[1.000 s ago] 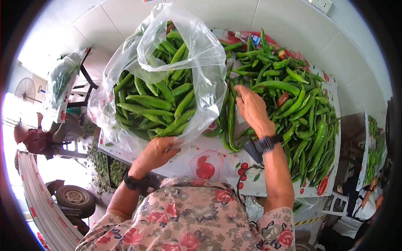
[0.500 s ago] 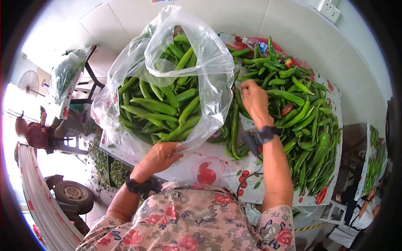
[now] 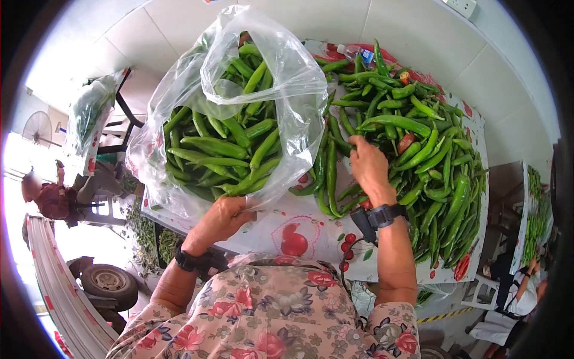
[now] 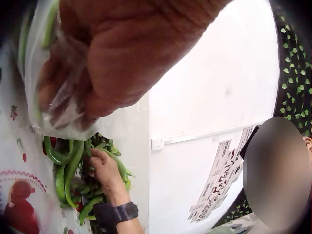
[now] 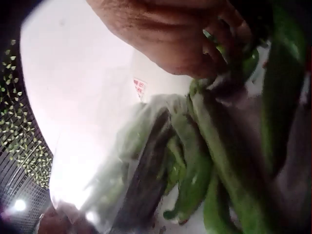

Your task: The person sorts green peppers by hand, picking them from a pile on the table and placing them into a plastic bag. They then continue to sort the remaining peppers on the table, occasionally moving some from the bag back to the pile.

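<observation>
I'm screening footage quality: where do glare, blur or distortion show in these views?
Head view: fisheye bowing, black corners, bright highlights on the clear plastic bag; left wrist view: left hand shadowed against bright white wall; right wrist view: haze softening long green peppers.

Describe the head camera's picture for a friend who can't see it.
A person's left hand grips the near edge of a clear plastic bag of green peppers, while the right hand is at the left side of a loose pepper heap. Bag and heap rest on a fruit-printed tablecloth.
</observation>
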`<move>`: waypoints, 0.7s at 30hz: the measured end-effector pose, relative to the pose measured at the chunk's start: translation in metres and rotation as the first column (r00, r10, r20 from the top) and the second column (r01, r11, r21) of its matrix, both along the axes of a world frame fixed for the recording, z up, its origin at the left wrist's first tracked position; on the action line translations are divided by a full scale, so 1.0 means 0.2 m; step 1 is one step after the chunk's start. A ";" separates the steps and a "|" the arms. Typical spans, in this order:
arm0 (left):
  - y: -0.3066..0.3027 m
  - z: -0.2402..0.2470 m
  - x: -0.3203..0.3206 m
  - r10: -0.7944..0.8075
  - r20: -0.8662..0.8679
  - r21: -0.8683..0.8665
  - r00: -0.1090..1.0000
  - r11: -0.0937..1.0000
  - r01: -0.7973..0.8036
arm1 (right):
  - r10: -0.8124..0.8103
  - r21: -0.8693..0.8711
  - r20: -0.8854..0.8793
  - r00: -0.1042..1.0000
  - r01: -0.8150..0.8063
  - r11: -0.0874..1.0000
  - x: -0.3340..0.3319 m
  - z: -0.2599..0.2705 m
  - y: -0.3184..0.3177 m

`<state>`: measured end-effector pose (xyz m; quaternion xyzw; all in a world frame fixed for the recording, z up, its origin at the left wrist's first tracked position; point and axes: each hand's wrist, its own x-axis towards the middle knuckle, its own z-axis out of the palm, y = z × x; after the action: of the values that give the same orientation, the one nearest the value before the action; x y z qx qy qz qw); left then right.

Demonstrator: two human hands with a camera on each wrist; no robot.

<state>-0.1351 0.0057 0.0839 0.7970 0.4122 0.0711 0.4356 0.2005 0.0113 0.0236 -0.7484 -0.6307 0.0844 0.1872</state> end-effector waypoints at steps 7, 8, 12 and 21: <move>-0.01 0.01 0.00 0.024 -0.017 -0.058 1.000 0.998 -0.025 | 0.023 0.073 0.105 0.994 -0.030 0.997 -0.12 -0.09 0.02; -0.01 -0.01 -0.01 -0.001 -0.007 -0.025 1.000 1.000 0.000 | 0.013 0.107 0.131 0.991 -0.027 0.994 -0.11 -0.08 0.03; 0.00 -0.03 0.00 -0.041 0.001 0.022 0.999 0.999 0.041 | 0.005 0.059 0.079 0.997 -0.010 0.998 -0.09 -0.15 0.07; 0.01 -0.04 -0.01 -0.038 0.013 0.038 0.999 0.999 0.038 | 0.086 0.141 -0.239 0.967 -0.053 0.989 -0.04 -0.02 -0.09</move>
<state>-0.1367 0.0067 0.0769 0.8124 0.3927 0.0758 0.4244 0.1934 -0.0076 0.0196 -0.6954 -0.6330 0.1401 0.3099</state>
